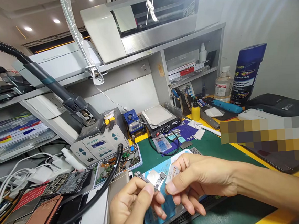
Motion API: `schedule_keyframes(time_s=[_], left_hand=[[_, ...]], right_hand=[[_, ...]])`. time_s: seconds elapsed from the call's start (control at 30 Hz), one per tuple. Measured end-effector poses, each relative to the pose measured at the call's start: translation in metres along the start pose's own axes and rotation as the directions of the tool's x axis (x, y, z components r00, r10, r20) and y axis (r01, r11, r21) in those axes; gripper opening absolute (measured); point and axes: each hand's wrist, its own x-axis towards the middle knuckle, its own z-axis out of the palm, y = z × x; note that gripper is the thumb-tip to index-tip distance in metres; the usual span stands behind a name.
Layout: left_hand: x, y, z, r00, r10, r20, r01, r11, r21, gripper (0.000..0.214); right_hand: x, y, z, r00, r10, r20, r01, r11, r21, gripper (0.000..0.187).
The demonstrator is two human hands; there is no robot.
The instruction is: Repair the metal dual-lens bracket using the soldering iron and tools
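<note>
Silver metal showed between the fingertips of the left hand [134,204], whose thumb and forefinger were clamped on a small metal part [154,179]. Just beside it, the right hand [196,175] pinched a small white labelled piece [171,174] between thumb and forefinger, its other fingers curled loosely and slightly apart. Beneath the fingers lay a pale blue mat [161,165]. Bare green mat [217,154] gave open room beyond and to the right of the right fingers; left of the left fingers, a black hose [117,169] and a parts tray [141,157] narrowed the space. Print on the white piece was too small to read. Farther ahead, left of the fingers, a grey station [107,137] read "LEAD FREE"; well right, a blue spray can [248,73] bore "Electronic" and "Solvent".
</note>
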Motion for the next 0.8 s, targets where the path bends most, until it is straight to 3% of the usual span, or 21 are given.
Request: schedule_keyframes(time_s=[0.17, 0.4, 0.57, 0.8], left_hand=[[0.007, 0.007, -0.002, 0.989, -0.127, 0.081, 0.144, 0.959, -0.246, 0.022], [0.01, 0.015, -0.005, 0.945, -0.278, 0.172, 0.322, 0.88, -0.349, 0.025], [0.01, 0.015, -0.006, 0.939, -0.316, 0.135, 0.344, 0.873, -0.345, 0.026], [0.013, 0.014, -0.014, 0.944, -0.28, 0.178, 0.326, 0.876, -0.355, 0.024]], right_hand=[[-0.001, -0.003, -0.002, 0.999, -0.011, -0.052, 0.011, 1.0, -0.016, 0.022], [-0.001, -0.009, -0.002, 0.995, -0.075, -0.065, 0.075, 0.997, -0.008, 0.017], [-0.004, -0.011, -0.007, 0.984, -0.136, -0.119, 0.127, 0.989, -0.077, 0.016], [0.004, -0.016, -0.019, 0.93, -0.203, -0.305, 0.114, 0.951, -0.286, 0.035]])
